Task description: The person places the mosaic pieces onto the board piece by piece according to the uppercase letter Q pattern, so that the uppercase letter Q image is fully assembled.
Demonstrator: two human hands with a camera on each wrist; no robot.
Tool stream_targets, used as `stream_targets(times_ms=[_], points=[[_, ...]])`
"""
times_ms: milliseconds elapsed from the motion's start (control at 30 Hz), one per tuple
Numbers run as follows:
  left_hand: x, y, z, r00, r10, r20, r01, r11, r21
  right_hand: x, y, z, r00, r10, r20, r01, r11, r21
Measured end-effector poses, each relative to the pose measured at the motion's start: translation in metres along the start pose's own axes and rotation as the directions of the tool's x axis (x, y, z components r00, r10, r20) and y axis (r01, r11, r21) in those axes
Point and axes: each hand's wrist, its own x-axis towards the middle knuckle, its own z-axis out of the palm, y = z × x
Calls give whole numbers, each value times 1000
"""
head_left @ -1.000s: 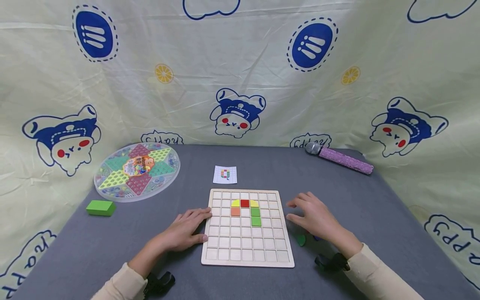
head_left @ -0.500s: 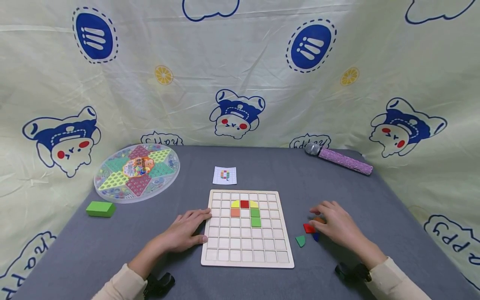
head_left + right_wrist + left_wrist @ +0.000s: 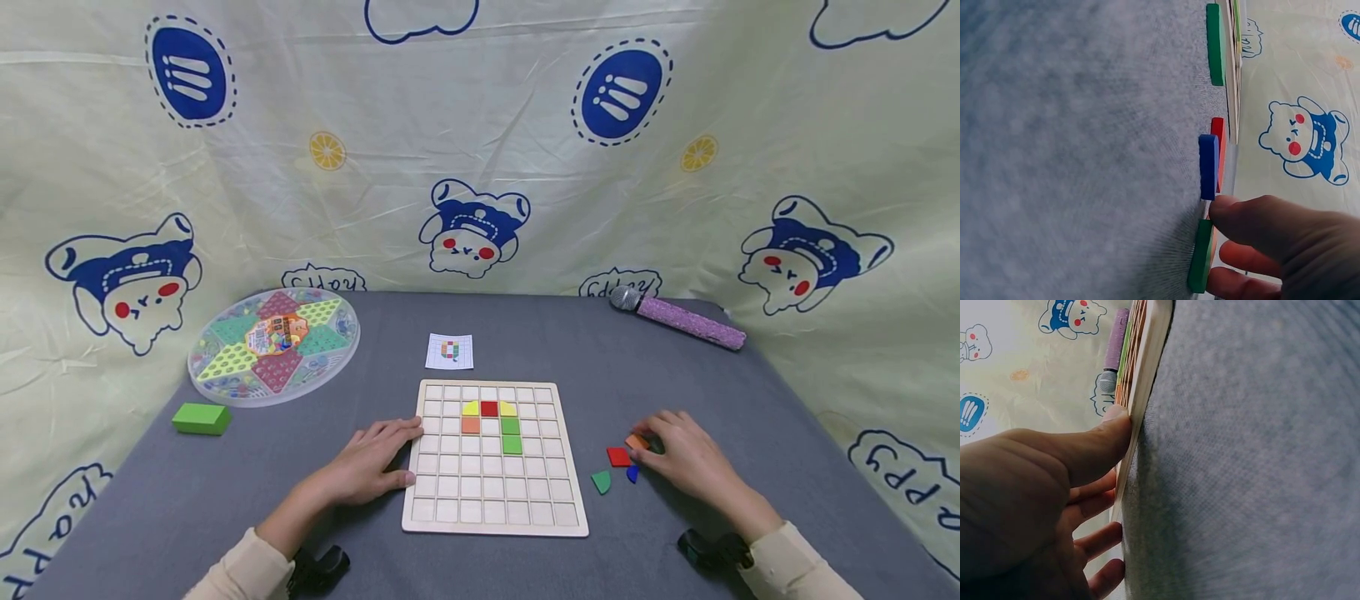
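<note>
A wooden grid board [image 3: 495, 517] lies on the grey table in the head view, with yellow, red, orange and green tiles in its upper squares. My left hand [image 3: 375, 462] rests at the board's left edge, thumb and fingers touching its side, as the left wrist view also shows. To the right of the board, my right hand [image 3: 686, 454] has thumb and fingertips at an orange tile [image 3: 636, 442], pinching it. A green piece [image 3: 1200, 256] sits beside it, partly under the hand. Close by lie a red tile [image 3: 618, 457], a blue piece [image 3: 632, 474] and a green rounded piece [image 3: 601, 482].
A small printed card [image 3: 450, 352] with a coloured pattern lies beyond the board. At the left are a round clear-rimmed star game board [image 3: 225, 392] and a green block [image 3: 202, 418]. A purple glittery microphone [image 3: 690, 322] lies far right. A printed cloth hangs behind.
My right hand has moved right from beside the board to the loose tiles, uncovering the red, blue and green pieces. My left hand stays at the board's edge.
</note>
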Motion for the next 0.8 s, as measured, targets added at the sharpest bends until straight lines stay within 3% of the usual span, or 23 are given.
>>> stream_targets(times_ms=[800], points=[[1, 0, 1, 1000, -8, 5, 8, 1000, 8, -2, 5, 1, 999, 54, 3, -54, 998, -20]])
